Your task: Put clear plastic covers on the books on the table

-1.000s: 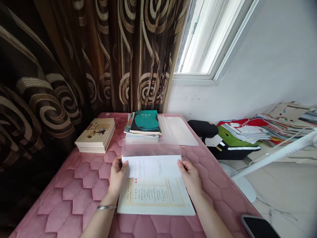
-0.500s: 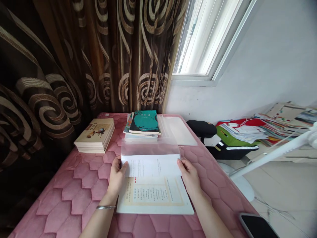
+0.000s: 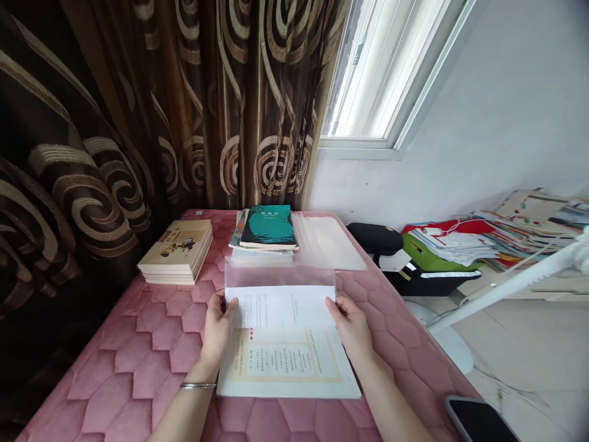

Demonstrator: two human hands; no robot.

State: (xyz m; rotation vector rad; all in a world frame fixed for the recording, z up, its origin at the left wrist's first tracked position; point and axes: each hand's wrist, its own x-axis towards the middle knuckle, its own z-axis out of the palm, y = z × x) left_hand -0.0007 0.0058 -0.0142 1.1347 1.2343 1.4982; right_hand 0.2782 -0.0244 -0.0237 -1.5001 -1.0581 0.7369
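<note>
An open book [image 3: 288,362] lies turned sideways on the pink quilted surface, its printed lower page flat. Its upper page [image 3: 280,305] sits inside a clear plastic book cover [image 3: 280,277] whose see-through flap reaches past the page toward the stack behind. My left hand [image 3: 219,319] pinches the left edge of the upper page and cover, thumb on top. At the opposite edge, my right hand [image 3: 348,319] pinches page and cover the same way, its thumb lying on the paper. The undersides of both grips are hidden.
Behind the book stands a stack topped by a teal book [image 3: 269,226], beside loose clear plastic sheets [image 3: 334,242]. Several cream books [image 3: 177,252] are piled at left. A phone [image 3: 478,418] lies at the front right edge; a white lamp [image 3: 497,291] rises beyond it.
My right thumb has slid slightly left, further onto the page. The page and cover have shifted very little; the rest looks the same.
</note>
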